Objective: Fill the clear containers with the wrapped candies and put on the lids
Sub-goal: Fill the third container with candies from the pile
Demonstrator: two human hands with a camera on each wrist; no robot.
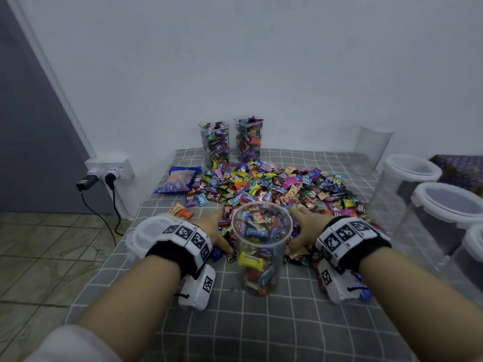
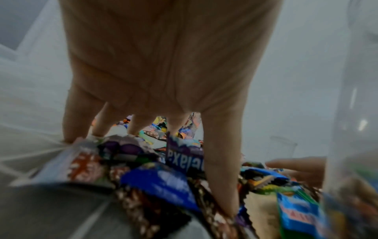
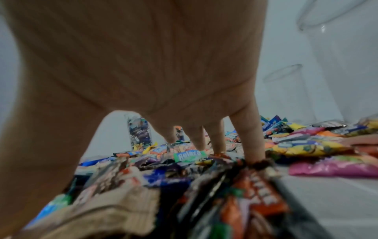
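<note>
From the head camera, a clear container [image 1: 261, 246] stands upright on the grey checked cloth [image 1: 261, 330], its long axis vertical and its open mouth up, filled with wrapped candies close to the rim and without a lid. The left hand [image 1: 211, 228] and right hand [image 1: 305, 226] lie flat on either side of it, fingers straight and spread, pressing down on the near edge of the candy pile [image 1: 274, 184]; neither hand closes round anything. Bare cloth lies in front of the container, toward the viewer. Behind the pile, two filled containers [image 1: 230, 142] stand upright by the wall, also uncovered. A blue candy bag [image 1: 179, 180] lies left of the pile near the cloth's edge. To the right an empty clear container [image 1: 371, 150] stands open, and lidded containers [image 1: 428, 194] crowd the right edge, partly cut off and blurred. A white lid [image 1: 146, 233] shows behind the left wrist, mostly hidden by the wristband.

In the left wrist view, the left hand [image 2: 159, 64] reaches down with fingers [image 2: 220, 161] extended, tips buried among blurred wrappers. The container wall [image 2: 351, 113] rises at the right edge, and the right hand's fingertips [image 2: 296, 166] show beside it.

In the right wrist view, the right hand [image 3: 143, 64] spreads straight fingers [image 3: 251, 137] onto the candies; the wrappers nearest the camera are smeared and unreadable. Clear containers [image 3: 286, 90] stand faint at right.
</note>
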